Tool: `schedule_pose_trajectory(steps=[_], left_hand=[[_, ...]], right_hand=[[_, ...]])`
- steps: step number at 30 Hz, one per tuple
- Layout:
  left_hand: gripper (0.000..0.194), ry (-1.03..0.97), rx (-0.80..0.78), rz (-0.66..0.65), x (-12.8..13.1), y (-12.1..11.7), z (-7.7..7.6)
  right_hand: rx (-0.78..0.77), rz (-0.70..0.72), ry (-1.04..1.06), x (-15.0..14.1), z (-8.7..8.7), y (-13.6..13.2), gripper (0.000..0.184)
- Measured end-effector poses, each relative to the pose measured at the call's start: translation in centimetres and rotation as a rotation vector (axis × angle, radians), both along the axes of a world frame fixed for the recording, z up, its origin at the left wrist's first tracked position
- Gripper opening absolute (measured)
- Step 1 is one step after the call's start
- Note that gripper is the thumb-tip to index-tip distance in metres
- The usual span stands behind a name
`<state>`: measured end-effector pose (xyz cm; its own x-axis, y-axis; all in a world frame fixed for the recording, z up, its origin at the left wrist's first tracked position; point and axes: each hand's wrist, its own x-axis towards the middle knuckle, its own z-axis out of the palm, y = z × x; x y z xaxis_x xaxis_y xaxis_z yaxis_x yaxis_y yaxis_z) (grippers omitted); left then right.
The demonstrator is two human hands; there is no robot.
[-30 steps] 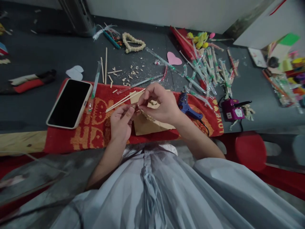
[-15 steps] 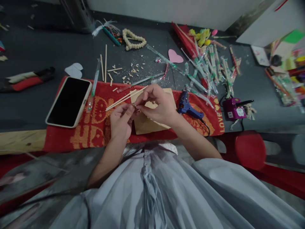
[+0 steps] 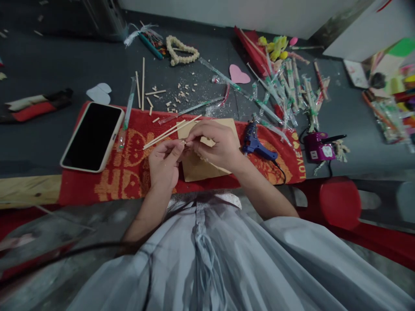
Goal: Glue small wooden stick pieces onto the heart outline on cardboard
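Observation:
My left hand [image 3: 164, 165] and my right hand [image 3: 215, 143] meet over a tan cardboard piece [image 3: 201, 166] that lies on a red towel [image 3: 129, 172]. Both hands are closed in a pinch around a small pale wooden bit between the fingertips. Two thin wooden sticks [image 3: 165, 134] lie slanted on the towel just left of my fingers. A blue glue gun [image 3: 256, 142] rests on the towel to the right of my right hand.
A phone [image 3: 94, 136] lies face up on the towel's left end. On the dark floor beyond are cut stick bits [image 3: 181, 93], a stick heart [image 3: 181, 51], a pink paper heart [image 3: 239, 74], wrapped chopsticks [image 3: 292, 90] and a purple device [image 3: 319, 149]. A red stool [image 3: 340, 203] stands at the right.
My right hand has lowered slightly and drawn closer to the left fingertips. The view has shifted a little; nothing else moved.

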<state>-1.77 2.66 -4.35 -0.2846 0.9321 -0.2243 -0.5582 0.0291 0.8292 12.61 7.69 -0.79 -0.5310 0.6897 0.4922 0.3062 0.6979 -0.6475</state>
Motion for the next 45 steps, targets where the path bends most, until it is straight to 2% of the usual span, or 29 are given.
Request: schedule_pose_trajectory(steps=[10,19,22,27,31,36,40,45], left_hand=[[0.045,-0.011,0.013,0.028,0.2,0.1,0.1],[0.042,0.046,0.058,0.003,0.0,0.0,-0.9],[0.041,0.06,0.037,-0.014,0.0,0.0,-0.9],[0.044,0.025,0.006,-0.06,0.0,0.1,-0.2],[0.047,0.015,-0.012,-0.08,0.1,0.1,0.1],[0.048,0.057,-0.012,-0.089,0.0,0.2,0.0],[0.045,0.07,0.029,-0.077,0.1,0.4,0.0],[0.043,0.077,0.041,-0.055,0.7,0.5,0.5]], right_hand=[[-0.009,0.011,0.046,-0.2,-0.3,0.0,0.014],[-0.062,0.013,0.043,-0.2,-0.6,0.1,0.016],[-0.092,-0.027,0.019,0.4,-0.4,0.0,0.019],[-0.101,-0.189,-0.13,3.5,0.6,-0.3,0.019],[-0.098,-0.378,-0.397,7.8,1.2,-0.8,0.011],[-0.042,-0.607,-0.569,13.5,1.4,-1.7,0.017],[-0.071,-0.677,-0.762,16.2,0.8,-2.5,0.031],[-0.163,-0.636,-0.924,16.9,-0.2,-3.2,0.047]])
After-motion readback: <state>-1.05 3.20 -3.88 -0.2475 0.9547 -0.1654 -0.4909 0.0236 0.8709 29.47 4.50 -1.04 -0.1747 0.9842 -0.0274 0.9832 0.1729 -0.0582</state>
